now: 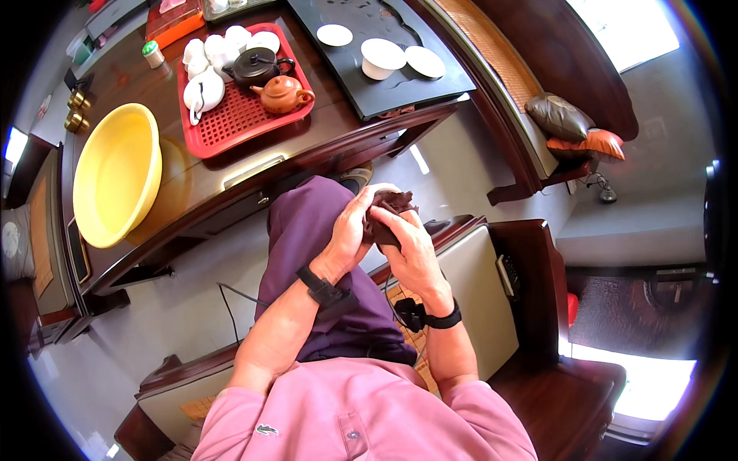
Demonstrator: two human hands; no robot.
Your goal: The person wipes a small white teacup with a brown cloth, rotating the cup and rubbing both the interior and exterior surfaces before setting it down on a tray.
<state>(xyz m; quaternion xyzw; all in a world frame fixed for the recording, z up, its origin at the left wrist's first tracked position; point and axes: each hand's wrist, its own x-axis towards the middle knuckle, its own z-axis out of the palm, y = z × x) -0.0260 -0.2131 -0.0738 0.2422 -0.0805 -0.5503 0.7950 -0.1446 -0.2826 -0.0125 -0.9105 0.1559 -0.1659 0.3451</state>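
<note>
A crumpled dark brown cloth (395,203) is bunched between my two hands above my lap. My left hand (347,230) wraps it from the left side. From the right, my right hand (414,245) presses its fingers into the folds. Whether anything lies inside the cloth is hidden. Beyond my knees, a red perforated tray (225,131) on the table carries a black teapot (256,66), a brown clay teapot (281,94), a white pitcher (204,91) and several white cups (216,49).
A large yellow basin (118,178) stands at the left of the wooden table (173,152). On the dark tea board (369,98) sit a white lidded-bowl cup (380,60), a white saucer (425,62) and a white lid or dish (334,35). A green-capped container (153,55) stands behind the tray.
</note>
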